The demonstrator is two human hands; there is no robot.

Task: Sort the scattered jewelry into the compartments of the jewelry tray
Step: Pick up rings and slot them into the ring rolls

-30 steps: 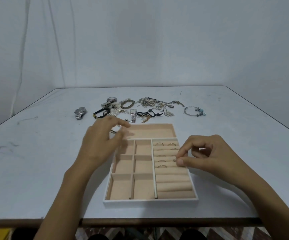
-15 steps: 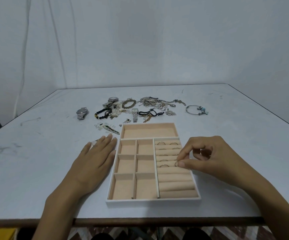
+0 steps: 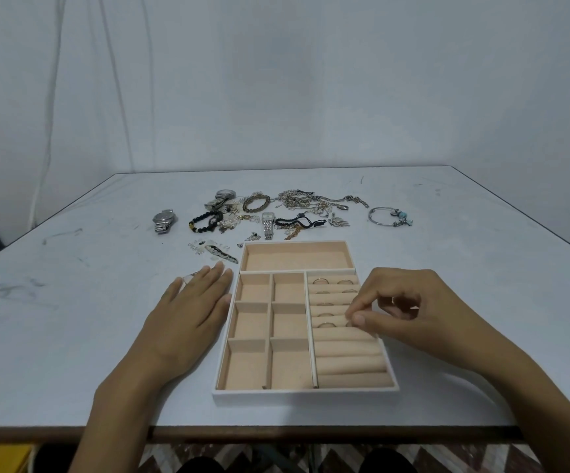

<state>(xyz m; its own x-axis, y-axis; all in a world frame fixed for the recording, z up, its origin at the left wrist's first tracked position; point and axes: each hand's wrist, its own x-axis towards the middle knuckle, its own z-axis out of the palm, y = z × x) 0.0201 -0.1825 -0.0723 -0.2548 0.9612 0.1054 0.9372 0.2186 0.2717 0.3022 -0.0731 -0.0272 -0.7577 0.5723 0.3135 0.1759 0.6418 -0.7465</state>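
A white jewelry tray (image 3: 306,394) with peach velvet compartments sits at lower centre on the pale grey table (image 3: 72,319). The left hand (image 3: 191,312) lies flat, fingers straight, just left of the tray. The right hand (image 3: 413,308) pinches a small metal ring (image 3: 349,323) between thumb and forefinger at the tray's right-side ring rolls (image 3: 348,363). Scattered watches, bracelets and chains (image 3: 297,206) lie above the tray.
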